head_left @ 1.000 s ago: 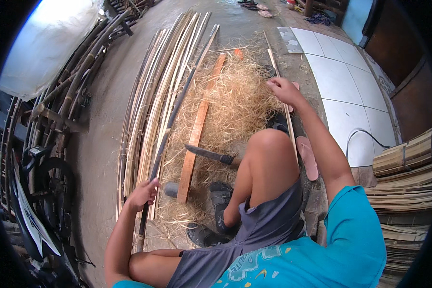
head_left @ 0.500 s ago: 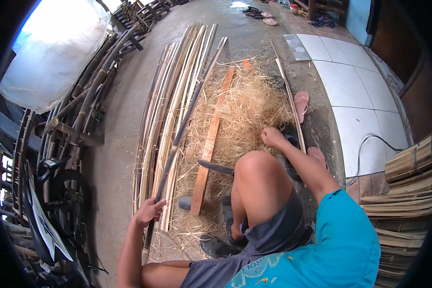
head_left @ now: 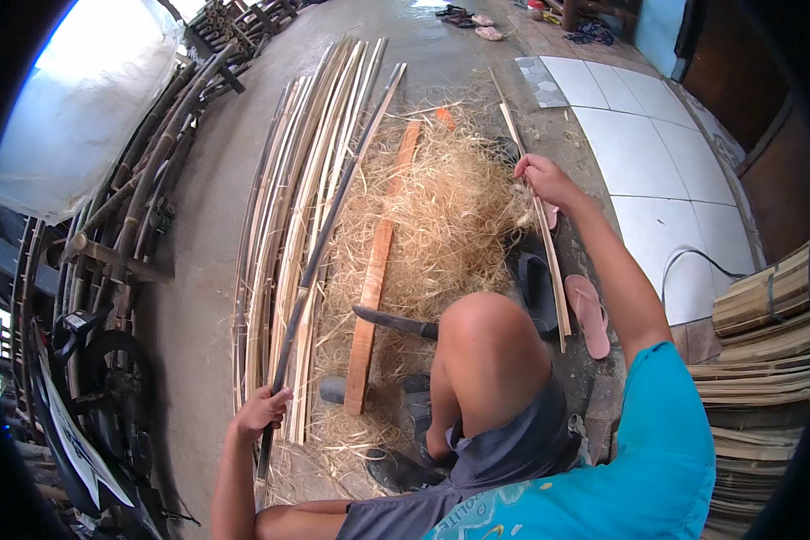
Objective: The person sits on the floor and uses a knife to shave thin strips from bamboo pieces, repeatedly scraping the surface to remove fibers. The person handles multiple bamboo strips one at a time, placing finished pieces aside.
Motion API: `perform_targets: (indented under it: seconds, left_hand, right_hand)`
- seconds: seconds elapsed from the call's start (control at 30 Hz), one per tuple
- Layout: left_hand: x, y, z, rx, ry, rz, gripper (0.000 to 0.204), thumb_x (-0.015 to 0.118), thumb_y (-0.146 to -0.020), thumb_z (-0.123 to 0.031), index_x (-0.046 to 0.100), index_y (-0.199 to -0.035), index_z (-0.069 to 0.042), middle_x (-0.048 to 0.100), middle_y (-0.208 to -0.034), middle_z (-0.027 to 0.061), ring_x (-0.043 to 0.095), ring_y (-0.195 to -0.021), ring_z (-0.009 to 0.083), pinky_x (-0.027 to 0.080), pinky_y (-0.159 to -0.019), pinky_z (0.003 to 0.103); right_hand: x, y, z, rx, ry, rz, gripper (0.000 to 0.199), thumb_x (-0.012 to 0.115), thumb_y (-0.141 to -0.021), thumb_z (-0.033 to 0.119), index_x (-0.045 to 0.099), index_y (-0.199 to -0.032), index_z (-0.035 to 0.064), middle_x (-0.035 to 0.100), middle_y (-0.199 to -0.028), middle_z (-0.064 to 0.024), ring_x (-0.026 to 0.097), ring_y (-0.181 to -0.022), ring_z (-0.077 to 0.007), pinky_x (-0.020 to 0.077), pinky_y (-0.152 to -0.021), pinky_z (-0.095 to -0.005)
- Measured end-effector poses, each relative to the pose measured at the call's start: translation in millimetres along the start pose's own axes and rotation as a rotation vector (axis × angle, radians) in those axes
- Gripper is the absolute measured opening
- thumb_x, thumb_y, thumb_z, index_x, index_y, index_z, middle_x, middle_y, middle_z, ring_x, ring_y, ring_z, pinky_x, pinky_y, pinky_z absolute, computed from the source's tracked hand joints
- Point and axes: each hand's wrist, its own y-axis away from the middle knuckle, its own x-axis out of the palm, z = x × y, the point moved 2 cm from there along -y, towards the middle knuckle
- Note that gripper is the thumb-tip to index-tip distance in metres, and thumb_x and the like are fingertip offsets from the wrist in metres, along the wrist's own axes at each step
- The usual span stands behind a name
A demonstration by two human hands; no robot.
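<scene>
My left hand [head_left: 263, 410] is wrapped around a long dark bamboo strip [head_left: 308, 279], which slants up and away over the floor. On the right, my right hand [head_left: 549, 178] is closed around a thin pale bamboo strip [head_left: 552, 256] at the edge of the shavings. A heap of curly bamboo shavings [head_left: 459, 216] fills the space between the hands. A reddish wooden plank [head_left: 365, 337] lies lengthwise along the heap, its upper part partly covered. Beside my bent knee, a dark knife blade [head_left: 391, 320] points left across the plank; its handle is hidden behind my leg.
Many pale bamboo strips [head_left: 306, 189] lie side by side left of the heap. Pink slippers [head_left: 588, 315] and a dark slipper [head_left: 537, 290] sit at right, near white tiles [head_left: 639, 153]. Bundled slats [head_left: 756, 378] stand at lower right. A motorcycle [head_left: 72, 414] and bamboo poles [head_left: 166, 135] line the left.
My right hand has moved from beside the shavings, up and right, onto the pale strip. My left hand stays on the dark strip. The view has shifted slightly.
</scene>
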Motion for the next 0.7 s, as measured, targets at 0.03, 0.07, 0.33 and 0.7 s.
perform_targets:
  seconds: [0.03, 0.07, 0.33, 0.7]
  left_hand:
    - [-3, -2, 6, 0.006, -0.009, -0.023, 0.027, 0.062, -0.101, -0.032, 0.051, -0.083, -0.015, 0.035, -0.062, -0.0087, 0.031, -0.051, 0.0059, 0.026, -0.047, 0.026]
    - [-5, 2, 8, -0.008, -0.011, -0.033, 0.027, 0.062, -0.101, -0.032, 0.051, -0.083, -0.015, 0.035, -0.062, -0.0086, 0.032, -0.051, 0.0059, 0.027, -0.048, 0.026]
    - [-7, -3, 5, 0.058, -0.104, -0.012, 0.033, 0.064, -0.099, -0.037, 0.051, -0.081, -0.013, 0.041, -0.064, -0.0065, 0.041, -0.054, 0.0072, 0.036, -0.049, 0.027]
    - [-19, -18, 27, 0.057, -0.08, -0.01, 0.034, 0.064, -0.1, -0.035, 0.052, -0.08, -0.011, 0.041, -0.062, -0.0053, 0.039, -0.051, 0.0082, 0.035, -0.047, 0.028]
  right_hand:
    - [13, -24, -25, -0.016, 0.202, -0.127, 0.021, 0.051, -0.091, 0.012, 0.069, -0.101, 0.0063, 0.07, -0.087, -0.01, 0.069, -0.086, -0.0212, 0.0532, -0.076, -0.0365]
    - [33, -37, -42, -0.009, 0.314, -0.152, 0.022, 0.052, -0.09, 0.014, 0.071, -0.099, 0.0063, 0.072, -0.093, -0.0139, 0.07, -0.09, -0.027, 0.0538, -0.078, -0.0388]
    - [89, -48, -136, 0.156, 1.256, 0.189, 0.029, 0.067, -0.079, 0.012, 0.075, -0.106, 0.0079, 0.073, -0.11, -0.0161, 0.071, -0.101, -0.0346, 0.0579, -0.086, -0.0453]
    - [-51, 21, 101, -0.158, 1.054, -0.455, 0.027, 0.05, -0.097, 0.023, 0.06, -0.108, 0.0002, 0.068, -0.102, -0.0269, 0.066, -0.1, -0.0427, 0.0526, -0.085, -0.0516]
